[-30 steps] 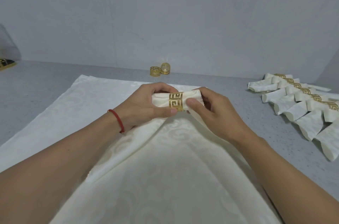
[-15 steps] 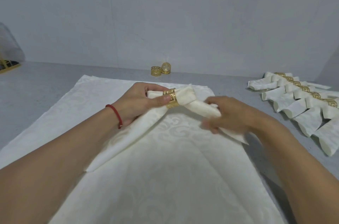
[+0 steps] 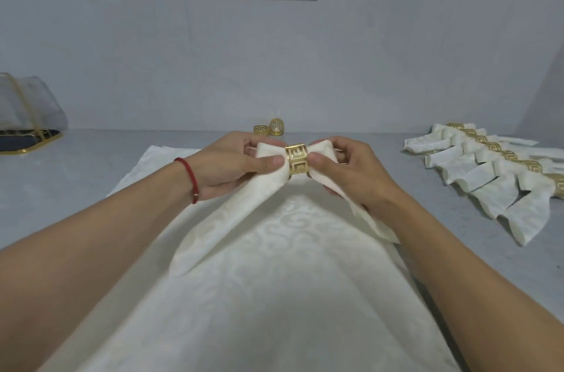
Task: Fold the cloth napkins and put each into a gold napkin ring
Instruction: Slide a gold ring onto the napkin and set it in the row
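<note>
The napkin (image 3: 268, 185) is cream damask cloth with a woven scroll pattern, gathered at its middle through a gold napkin ring (image 3: 298, 162), a short metal band pierced with a Greek-key fret. Both hands are raised above the counter (image 3: 76, 176), a matte grey speckled surface. The left hand (image 3: 227, 168), wrist bearing a red cord bracelet (image 3: 188, 179), pinches the cloth directly at 9 o'clock of the ring, thumb on the near face. The right hand (image 3: 351, 175) pinches the cloth directly at 3 o'clock of the ring, fingers curled behind the fold. The ring sits between the two thumbs, touching both. The napkin's two tails hang down toward 7 and 5 o'clock onto a flat cream cloth (image 3: 259, 295) of the same weave spread on the counter. At 12 o'clock beyond the hands, two loose gold rings (image 3: 270, 128) stand near the wall. At 3 o'clock, a row of finished ringed napkins (image 3: 494, 176) lies overlapped on the counter.
</note>
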### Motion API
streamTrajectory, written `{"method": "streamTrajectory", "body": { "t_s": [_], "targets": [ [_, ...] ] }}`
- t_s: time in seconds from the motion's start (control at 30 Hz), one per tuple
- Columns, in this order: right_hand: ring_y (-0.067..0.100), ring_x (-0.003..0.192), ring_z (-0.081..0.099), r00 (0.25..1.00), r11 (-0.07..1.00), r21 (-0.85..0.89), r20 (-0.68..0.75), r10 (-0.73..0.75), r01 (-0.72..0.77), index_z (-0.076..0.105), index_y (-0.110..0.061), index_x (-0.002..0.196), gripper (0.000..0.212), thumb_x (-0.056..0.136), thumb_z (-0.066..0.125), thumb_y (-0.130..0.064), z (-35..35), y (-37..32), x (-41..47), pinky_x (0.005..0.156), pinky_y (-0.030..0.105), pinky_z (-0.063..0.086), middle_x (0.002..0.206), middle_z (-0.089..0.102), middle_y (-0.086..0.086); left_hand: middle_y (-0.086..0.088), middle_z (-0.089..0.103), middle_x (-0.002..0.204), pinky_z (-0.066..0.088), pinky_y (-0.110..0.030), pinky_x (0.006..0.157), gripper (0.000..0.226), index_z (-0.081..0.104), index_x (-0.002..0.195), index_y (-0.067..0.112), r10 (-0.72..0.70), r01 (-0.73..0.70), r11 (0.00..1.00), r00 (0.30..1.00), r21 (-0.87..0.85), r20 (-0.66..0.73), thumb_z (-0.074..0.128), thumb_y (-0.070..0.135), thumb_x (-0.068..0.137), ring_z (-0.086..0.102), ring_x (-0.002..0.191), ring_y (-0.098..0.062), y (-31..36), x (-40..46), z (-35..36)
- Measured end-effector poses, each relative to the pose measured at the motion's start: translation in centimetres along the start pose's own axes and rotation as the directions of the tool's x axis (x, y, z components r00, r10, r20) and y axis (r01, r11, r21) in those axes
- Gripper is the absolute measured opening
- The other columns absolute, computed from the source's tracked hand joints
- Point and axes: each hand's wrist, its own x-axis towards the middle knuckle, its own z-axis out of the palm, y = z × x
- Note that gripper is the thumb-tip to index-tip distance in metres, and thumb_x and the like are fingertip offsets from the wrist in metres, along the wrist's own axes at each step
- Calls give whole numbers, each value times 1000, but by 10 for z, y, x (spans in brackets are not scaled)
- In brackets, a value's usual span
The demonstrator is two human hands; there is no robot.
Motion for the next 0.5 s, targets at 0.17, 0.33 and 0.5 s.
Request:
{"method": "streamTrajectory", "body": {
  "t_s": [0.17, 0.33, 0.5],
  "targets": [
    [8, 56, 55, 987, 996, -73, 154, 55, -44, 73, -11, 105, 24, 94, 73, -32, -12, -23, -1, 49, 20, 43, 74, 70, -3, -24, 70, 112, 51, -57, 99, 38, 67, 120, 12, 66, -40, 966, 993, 255, -96, 78, 9, 84, 69, 104, -42, 17, -13, 13],
    [12, 71, 62, 932, 958, -269, 310, 185, -101, 72, -15, 115, 21, 96, 71, -26, -66, -46, -24, 65, 25, 50, 96, 78, 8, -23, 71, 113, 56, -41, 94, 30, 66, 119, -4, -12, 14, 996, 1000, 91, -23, 65, -7, 89, 71, 100, -40, 36, -17, 37],
    [8, 87, 70, 897, 615, -788, 244, 370, -40, 74, -29, 97, 21, 89, 73, -49, -128, -64, -60, 80, 25, 48, 91, 76, -14, -21, 72, 111, 58, -34, 90, 27, 66, 118, -6, -48, 47, 999, 998, 15, 31, 63, -5, 91, 71, 101, -36, 43, -12, 70]
  ]
}}
